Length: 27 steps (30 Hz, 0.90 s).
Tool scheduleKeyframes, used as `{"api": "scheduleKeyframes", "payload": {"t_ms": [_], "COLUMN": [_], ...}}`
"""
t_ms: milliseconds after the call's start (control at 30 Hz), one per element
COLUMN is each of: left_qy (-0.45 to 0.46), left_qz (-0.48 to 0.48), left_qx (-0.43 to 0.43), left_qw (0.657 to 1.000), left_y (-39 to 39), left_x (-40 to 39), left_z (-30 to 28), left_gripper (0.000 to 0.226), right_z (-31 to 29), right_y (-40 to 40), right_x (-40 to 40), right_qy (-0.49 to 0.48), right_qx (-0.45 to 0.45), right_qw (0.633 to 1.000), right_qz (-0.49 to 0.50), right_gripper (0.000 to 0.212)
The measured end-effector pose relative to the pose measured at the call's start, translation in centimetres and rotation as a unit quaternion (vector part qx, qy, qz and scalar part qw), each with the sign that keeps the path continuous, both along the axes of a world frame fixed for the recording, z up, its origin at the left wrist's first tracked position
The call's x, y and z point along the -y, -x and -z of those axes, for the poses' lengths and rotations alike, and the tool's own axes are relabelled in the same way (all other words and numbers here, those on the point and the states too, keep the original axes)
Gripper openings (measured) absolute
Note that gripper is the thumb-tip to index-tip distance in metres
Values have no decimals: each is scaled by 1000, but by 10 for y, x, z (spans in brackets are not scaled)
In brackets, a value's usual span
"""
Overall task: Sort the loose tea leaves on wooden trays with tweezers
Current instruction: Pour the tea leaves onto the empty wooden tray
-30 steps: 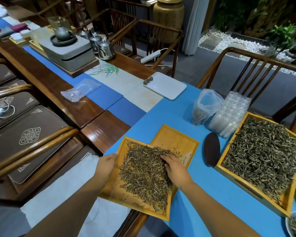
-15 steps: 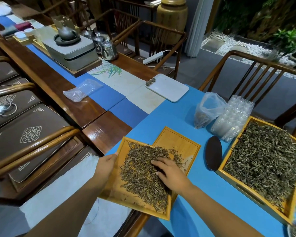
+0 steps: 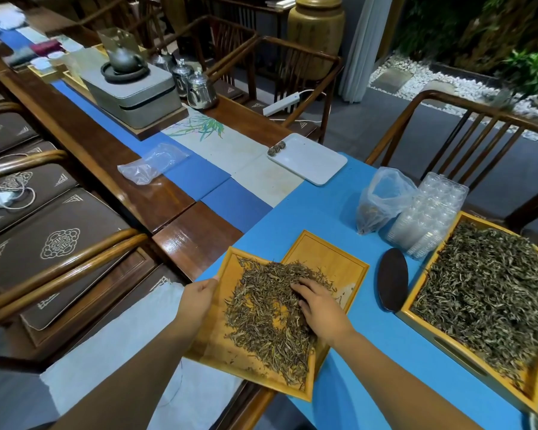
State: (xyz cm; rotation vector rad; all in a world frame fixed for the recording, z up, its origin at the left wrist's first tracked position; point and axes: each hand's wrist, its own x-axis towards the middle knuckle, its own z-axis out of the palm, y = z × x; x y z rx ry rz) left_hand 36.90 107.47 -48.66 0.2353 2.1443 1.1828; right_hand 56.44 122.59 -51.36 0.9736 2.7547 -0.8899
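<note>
A small wooden tray (image 3: 218,339) lies at the table's near edge, overhanging it, with a heap of loose tea leaves (image 3: 267,318) on it. My left hand (image 3: 199,297) grips the tray's left rim. My right hand (image 3: 317,305) lies palm down on the leaves at the tray's right side, fingers spread and pointing left. A second, bare wooden tray (image 3: 333,259) sits partly under the first, behind it. A large wooden tray (image 3: 466,364) full of tea leaves (image 3: 491,293) stands at the right. No tweezers show.
A dark oval scoop (image 3: 392,279) lies between the trays. Behind it are a plastic bag (image 3: 382,200) and stacked clear cups (image 3: 429,215). A white tray (image 3: 311,158) sits farther back, and a tea set (image 3: 131,85) beyond. Wooden chairs line both sides of the table.
My right hand has slid left and slightly forward across the leaves, spreading them. My left hand keeps its grip on the tray's rim.
</note>
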Motion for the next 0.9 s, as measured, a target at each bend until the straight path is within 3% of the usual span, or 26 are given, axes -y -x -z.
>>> {"api": "scheduleKeyframes", "payload": {"t_ms": [367, 500, 633, 900], "left_qy": [-8, -2, -3, -19], "left_qz": [17, 6, -8, -11], "left_qx": [-5, 6, 21, 34], "left_qw": [1000, 1000, 1000, 999], "left_y": [-3, -3, -4, -8], "left_x": [-11, -17, -26, -31], "left_z": [5, 10, 14, 15], "left_gripper": [33, 29, 27, 29], "right_z": [-2, -2, 6, 16], "right_y": [-5, -9, -12, -9], "right_x": [-21, -11, -5, -22], "right_qy": [11, 10, 12, 20], "right_qx": [-13, -33, 10, 23], "right_qw": [999, 999, 999, 1000], "right_qz": [42, -2, -52, 1], "right_gripper": [44, 42, 45, 46]}}
